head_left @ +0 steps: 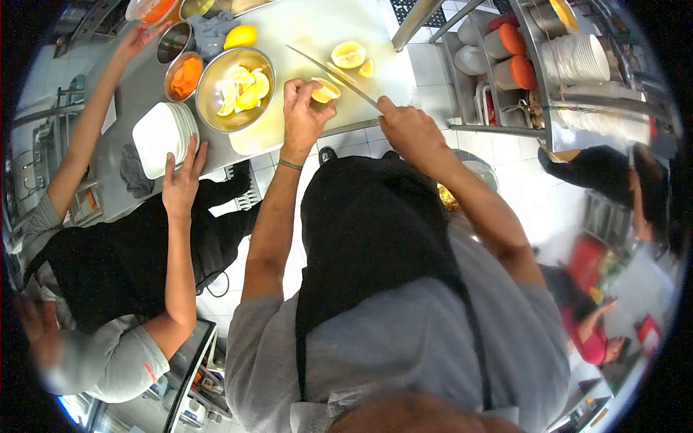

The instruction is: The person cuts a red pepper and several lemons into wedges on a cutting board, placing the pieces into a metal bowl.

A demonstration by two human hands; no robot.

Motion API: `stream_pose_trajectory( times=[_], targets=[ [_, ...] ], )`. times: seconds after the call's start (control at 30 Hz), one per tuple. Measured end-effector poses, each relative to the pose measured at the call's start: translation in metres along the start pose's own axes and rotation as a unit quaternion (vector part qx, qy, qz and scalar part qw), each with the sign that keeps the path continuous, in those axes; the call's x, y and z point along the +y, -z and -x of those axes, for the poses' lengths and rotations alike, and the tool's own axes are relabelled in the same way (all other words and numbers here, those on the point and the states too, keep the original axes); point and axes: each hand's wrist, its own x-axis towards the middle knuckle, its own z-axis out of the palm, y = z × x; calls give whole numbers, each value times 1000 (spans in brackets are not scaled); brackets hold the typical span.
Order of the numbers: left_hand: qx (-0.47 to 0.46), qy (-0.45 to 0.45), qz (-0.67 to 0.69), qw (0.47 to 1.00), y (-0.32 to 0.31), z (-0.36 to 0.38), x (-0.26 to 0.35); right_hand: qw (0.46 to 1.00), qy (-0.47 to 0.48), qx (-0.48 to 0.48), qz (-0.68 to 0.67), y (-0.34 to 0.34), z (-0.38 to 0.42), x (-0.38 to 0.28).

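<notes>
My left hand (303, 112) pinches a cut piece of lemon (327, 90) over the pale cutting board (289, 32). In my right hand (410, 130) is the handle of a knife (325, 68), its long blade slanting up and left across the board. Just beyond the blade lie a lemon half (349, 54), cut face up, and a small lemon wedge (367, 68). A thin slice lies along the blade. Left of my left hand, a steel bowl (204, 115) holds lemon wedges (244, 88). A whole lemon (240, 36) rests behind that bowl.
At left, a co-worker's hand (184, 177) touches stacked white plates (155, 137); the other hand (137, 42) reaches toward containers at the back. A small bowl of orange pieces (185, 77) and a grey cloth (213, 32) are nearby. Shelves (498, 126) with containers stand at right.
</notes>
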Motion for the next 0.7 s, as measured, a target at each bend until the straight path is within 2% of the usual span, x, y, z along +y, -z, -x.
stream_pose_trajectory(
  times=[0.13,0.33,0.43,0.5,0.6,0.7],
  targets=[
    [-15,22,12,1000,-1,-3,-1,999,20,-23,-23,25,29,-2],
    [-7,27,25,999,-3,-4,1,1000,13,-11,17,9,38,-3],
    [-18,30,22,999,-1,-1,-1,999,7,-31,22,5,30,-3],
    [-23,41,33,998,-2,-5,-1,1000,24,1,6,-3,23,-3],
    [-39,67,64,995,-1,-1,0,999,29,1,-28,-40,-5,-4],
    [-33,18,12,999,6,-2,1,997,37,3,-62,-47,-32,2]
  ],
)
